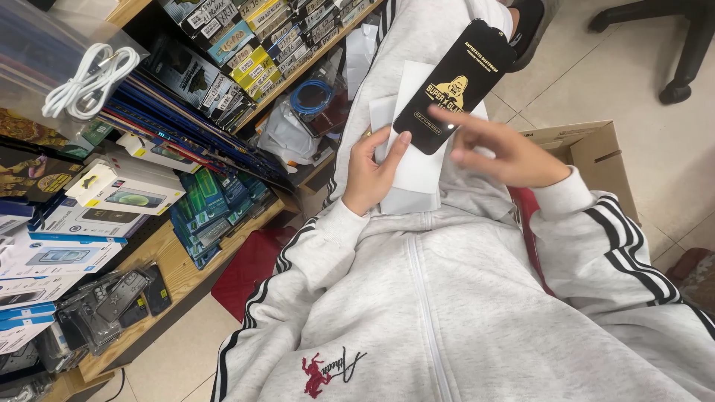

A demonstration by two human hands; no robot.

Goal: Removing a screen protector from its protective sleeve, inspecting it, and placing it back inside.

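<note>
Seated, grey zip hoodie (pixel 447 298) fills the bottom of view, lap is my work surface

Left hand (pixel 370 173) curled around a stack of white card sleeves (pixel 417 167), thumb up along the lower edge of the black screen-protector pack (pixel 454 85) to pin it on top; that grip keeps the pile from sliding down my legs

Right hand (pixel 506 152) mostly open, fingers stretched left, fingertips (pixel 447 115) touching the pack's lower right side, nothing gripped; looks like steadying or peeling at it, can't tell which

Pack is tilted, top end pointing away from me, glossy face up so the print is readable

Open cardboard box (pixel 596 149) just beside my right sleeve on the tiled floor (pixel 655 67), within arm's reach

On my left, wooden shelves (pixel 171 264): boxed phone cases (pixel 123 190), blue packets stood on edge, coiled white cable (pixel 89 78) higher up, packed tight so spines face out

Chair base (pixel 681 52) far right, well apart
</note>
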